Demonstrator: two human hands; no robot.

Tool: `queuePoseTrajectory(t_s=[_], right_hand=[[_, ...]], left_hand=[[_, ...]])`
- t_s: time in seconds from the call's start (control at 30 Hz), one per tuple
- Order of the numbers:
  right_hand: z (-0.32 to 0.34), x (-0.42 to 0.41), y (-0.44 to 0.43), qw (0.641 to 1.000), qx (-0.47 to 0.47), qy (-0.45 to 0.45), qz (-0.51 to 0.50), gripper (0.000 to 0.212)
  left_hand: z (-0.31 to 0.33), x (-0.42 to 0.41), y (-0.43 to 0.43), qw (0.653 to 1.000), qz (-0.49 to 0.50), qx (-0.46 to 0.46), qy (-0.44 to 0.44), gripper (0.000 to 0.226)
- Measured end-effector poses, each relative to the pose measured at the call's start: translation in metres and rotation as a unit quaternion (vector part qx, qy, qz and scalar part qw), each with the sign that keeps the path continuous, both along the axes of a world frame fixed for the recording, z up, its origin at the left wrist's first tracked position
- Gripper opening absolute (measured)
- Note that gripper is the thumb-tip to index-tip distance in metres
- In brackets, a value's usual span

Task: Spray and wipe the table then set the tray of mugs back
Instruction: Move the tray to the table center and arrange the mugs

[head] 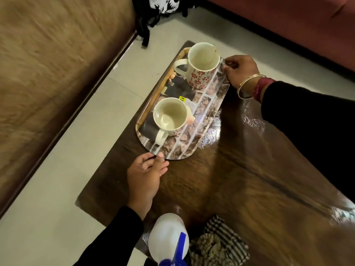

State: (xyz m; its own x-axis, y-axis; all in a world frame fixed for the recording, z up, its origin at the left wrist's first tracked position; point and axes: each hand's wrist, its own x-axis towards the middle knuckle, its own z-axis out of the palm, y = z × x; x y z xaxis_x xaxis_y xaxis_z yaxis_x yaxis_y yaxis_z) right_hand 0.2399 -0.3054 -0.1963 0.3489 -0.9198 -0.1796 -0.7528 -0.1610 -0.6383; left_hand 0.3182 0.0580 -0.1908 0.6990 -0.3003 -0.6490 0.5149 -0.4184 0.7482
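Two cream mugs, the far mug (pixel 201 65) and the near mug (pixel 170 117), both empty and patterned with red flowers, stood on an oblong tray (pixel 203 120) printed like stonework. The tray lay on the glossy, dark wooden table (pixel 240 179) near its far-left corner, its long axis running away from the person. The left hand (pixel 145 179) pinched the near rim; the right hand (pixel 241 71) gripped the far rim. A white spray bottle (pixel 169 235) stood beside a striped cloth (pixel 219 244).

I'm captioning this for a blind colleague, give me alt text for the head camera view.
Both hands, left hand and right hand, grip opposite ends of a tray holding two mugs on a wooden table; a spray bottle and cloth sit nearby.
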Motion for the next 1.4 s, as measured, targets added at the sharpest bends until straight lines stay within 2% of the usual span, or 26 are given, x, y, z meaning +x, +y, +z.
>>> queuePoseTrajectory(t_s=[0.13, 0.23, 0.4, 0.53, 0.67, 0.73, 0.8, 0.93, 1.0, 1.13, 1.27, 1.4], right_hand=[[0.001, 0.005, -0.007, 0.998, -0.010, 0.069, -0.005, 0.018], [0.004, 0.005, -0.008, 0.996, 0.003, 0.081, -0.034, 0.022], [0.011, -0.026, 0.008, 0.993, 0.026, 0.071, -0.093, 0.020], [0.014, -0.073, 0.032, 0.987, 0.053, 0.051, -0.143, 0.017], [0.010, -0.129, 0.064, 0.972, 0.070, 0.012, -0.222, 0.024], [0.006, -0.161, 0.083, 0.958, 0.085, -0.013, -0.273, 0.020], [0.006, -0.198, 0.108, 0.936, 0.110, -0.047, -0.332, 0.008], [0.005, -0.270, 0.162, 0.902, 0.124, -0.066, -0.409, 0.024], [0.001, -0.305, 0.189, 0.877, 0.134, -0.085, -0.453, 0.014], [-0.006, -0.372, 0.232, 0.829, 0.143, -0.113, -0.529, 0.016], [0.007, -0.417, 0.269, 0.809, 0.135, -0.096, -0.564, 0.026], [0.012, -0.468, 0.299, 0.799, 0.137, -0.073, -0.581, 0.026]], left_hand=[[-0.006, 0.004, -0.004, 1.000, -0.001, 0.018, -0.024, 0.030], [-0.011, 0.010, -0.007, 0.999, 0.011, 0.020, -0.033, 0.024], [-0.012, 0.016, -0.006, 0.998, -0.028, 0.027, -0.043, 0.033], [-0.005, 0.020, -0.006, 0.993, -0.082, 0.040, -0.072, 0.021], [0.012, 0.020, -0.011, 0.989, -0.137, 0.025, -0.055, 0.020], [0.021, 0.019, -0.014, 0.982, -0.180, 0.030, -0.054, 0.023], [0.031, 0.018, -0.021, 0.969, -0.238, 0.042, -0.052, 0.024], [0.055, 0.009, -0.038, 0.926, -0.371, 0.049, -0.055, 0.022], [0.069, -0.003, -0.051, 0.897, -0.434, 0.042, -0.068, 0.021], [0.084, -0.040, -0.082, 0.841, -0.531, 0.041, -0.099, 0.016], [0.076, -0.089, -0.098, 0.798, -0.587, 0.059, -0.124, 0.019], [0.062, -0.149, -0.094, 0.779, -0.607, 0.093, -0.128, 0.016]])
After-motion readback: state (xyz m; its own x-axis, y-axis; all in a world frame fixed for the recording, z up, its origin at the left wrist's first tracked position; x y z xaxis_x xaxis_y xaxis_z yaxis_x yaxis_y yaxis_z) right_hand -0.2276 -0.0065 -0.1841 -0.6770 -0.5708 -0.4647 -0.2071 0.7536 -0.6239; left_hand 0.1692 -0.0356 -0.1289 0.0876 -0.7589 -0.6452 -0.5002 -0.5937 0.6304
